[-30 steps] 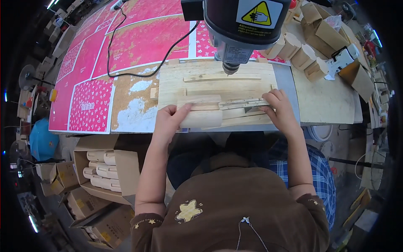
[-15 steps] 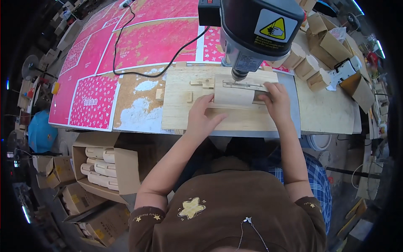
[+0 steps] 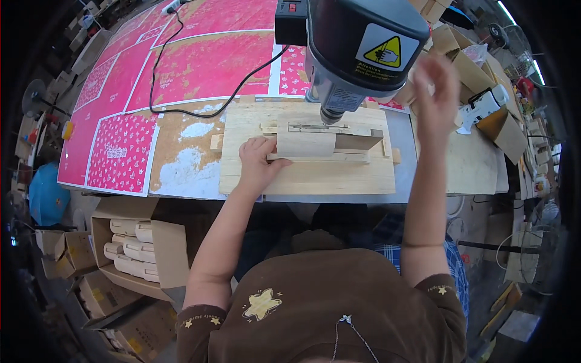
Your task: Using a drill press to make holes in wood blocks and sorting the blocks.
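A pale wooden piece (image 3: pixel 307 145) with a rounded face and a narrow slot along its far side lies in a flat wooden jig board (image 3: pixel 330 183). My left hand (image 3: pixel 257 162) grips its left end, with the fingers curled at the end and the thumb along the near side. The chuck (image 3: pixel 331 115) of a dark drill press (image 3: pixel 357 36) hangs just above the slot; I cannot tell whether a bit touches the wood. My right hand (image 3: pixel 437 91) is raised off the board beside the drill's right side, its fingers smeared by motion.
A black cable (image 3: pixel 227 107) crosses the pink printed sheet (image 3: pixel 206 66) at the left. White dust (image 3: pixel 181 170) lies beside the board. Cardboard boxes (image 3: pixel 484 72) stand at the far right. Below the table's left side, an open carton (image 3: pixel 170 251) holds several wooden pieces.
My right hand has left the right end of the wooden piece and risen up and to the right. My left hand stays at the left end. The whole view has shifted slightly.
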### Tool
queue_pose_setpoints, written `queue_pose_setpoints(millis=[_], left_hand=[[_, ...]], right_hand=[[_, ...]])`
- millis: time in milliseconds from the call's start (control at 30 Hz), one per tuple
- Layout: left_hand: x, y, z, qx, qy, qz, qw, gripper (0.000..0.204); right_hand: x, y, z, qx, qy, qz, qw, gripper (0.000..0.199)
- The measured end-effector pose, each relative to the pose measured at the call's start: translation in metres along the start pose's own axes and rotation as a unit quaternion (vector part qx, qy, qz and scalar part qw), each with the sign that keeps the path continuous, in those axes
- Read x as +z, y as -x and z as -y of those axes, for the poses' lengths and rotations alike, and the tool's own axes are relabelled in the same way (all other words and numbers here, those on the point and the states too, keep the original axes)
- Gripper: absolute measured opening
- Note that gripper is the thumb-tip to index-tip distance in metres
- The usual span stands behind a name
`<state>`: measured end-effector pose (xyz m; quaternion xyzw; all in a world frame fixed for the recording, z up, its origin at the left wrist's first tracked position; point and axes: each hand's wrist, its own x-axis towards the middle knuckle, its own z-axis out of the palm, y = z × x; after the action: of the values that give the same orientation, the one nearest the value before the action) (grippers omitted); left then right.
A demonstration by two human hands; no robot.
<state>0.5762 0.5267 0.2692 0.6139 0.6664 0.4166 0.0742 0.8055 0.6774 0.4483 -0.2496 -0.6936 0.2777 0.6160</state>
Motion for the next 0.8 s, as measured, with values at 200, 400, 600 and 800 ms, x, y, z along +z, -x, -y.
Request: queue_pose_setpoints(millis=[200,400,600,800], left_hand=[[-0.001,0.001,-0.006,0.017,-0.019,-0.009,1.000,0.047],[-0.003,0.002,-0.008,0.019,-0.025,-0.005,0.999,0.045],[-0.001,0.002,-0.006,0.016,-0.026,-0.011,0.999,0.045],[0.003,0.001,-0.006,0.017,-0.022,-0.014,1.000,0.045]], right_hand=[[0.034,-0.064,0.033,-0.035,0.154,0.041,0.987,0.028],[-0.002,-0.008,0.065,-0.108,0.278,0.060,0.953,0.018],[-0.004,0.081,0.044,-0.022,0.220,0.105,0.970,0.010],[0.008,0.106,-0.016,-0.069,0.182,0.070,0.978,0.010]])
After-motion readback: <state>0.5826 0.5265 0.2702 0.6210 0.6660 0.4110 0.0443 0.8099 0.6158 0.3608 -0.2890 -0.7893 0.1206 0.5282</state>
